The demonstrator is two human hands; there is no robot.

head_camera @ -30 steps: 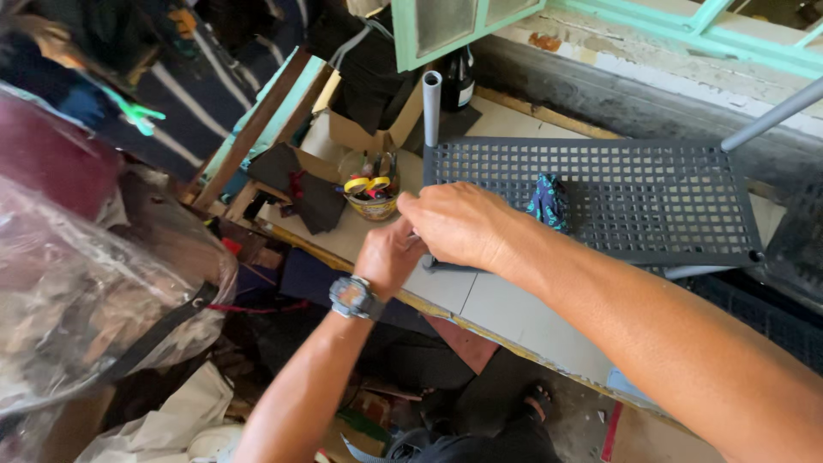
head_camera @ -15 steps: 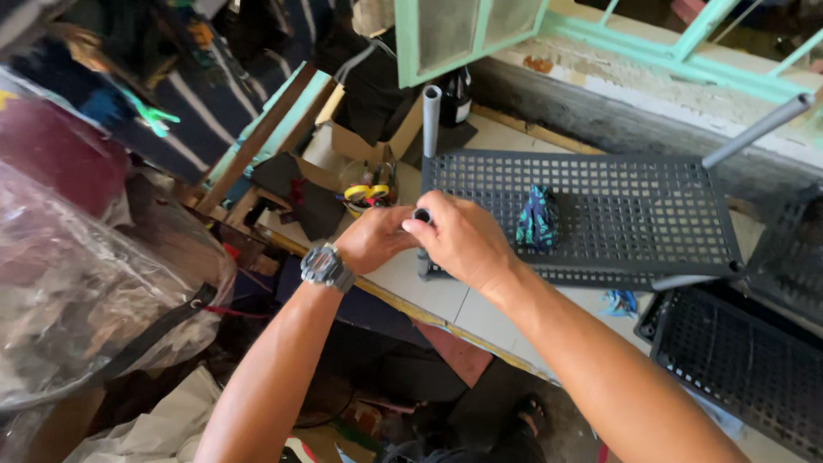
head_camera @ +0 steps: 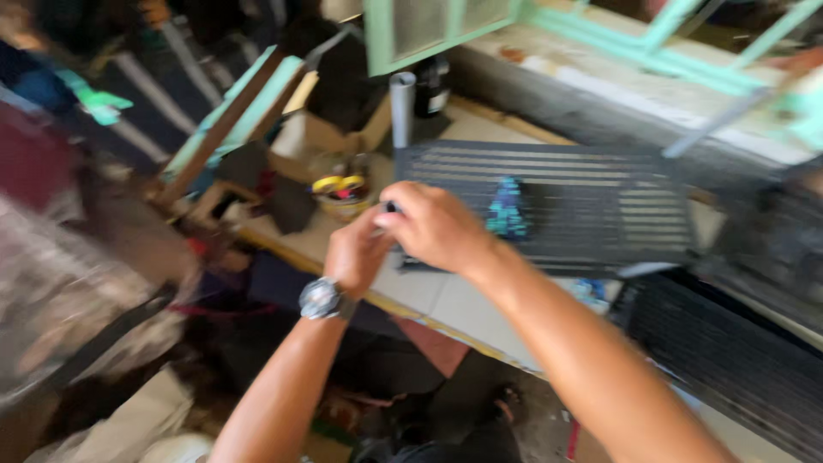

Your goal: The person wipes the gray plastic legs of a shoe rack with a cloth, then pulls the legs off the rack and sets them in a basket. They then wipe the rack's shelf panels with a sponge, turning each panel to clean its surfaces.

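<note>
Both hands meet at the near-left corner of a dark slatted plastic grille panel (head_camera: 566,206): the right hand (head_camera: 437,227) curls over its edge, and the left hand (head_camera: 356,253) (wristwatch below) seems to pinch something small and dark, though blur hides what. A small cup of yellow-handled tools (head_camera: 341,195) stands at ten o'clock from the hands, and a teal bundle (head_camera: 506,210) lies on the panel at three o'clock.

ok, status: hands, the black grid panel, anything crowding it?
Both hands meet at black grid panel near-left corner: left hand, right hand. Grip blurred. Panel flat on tiled bench. Small tub close by, left.
</note>
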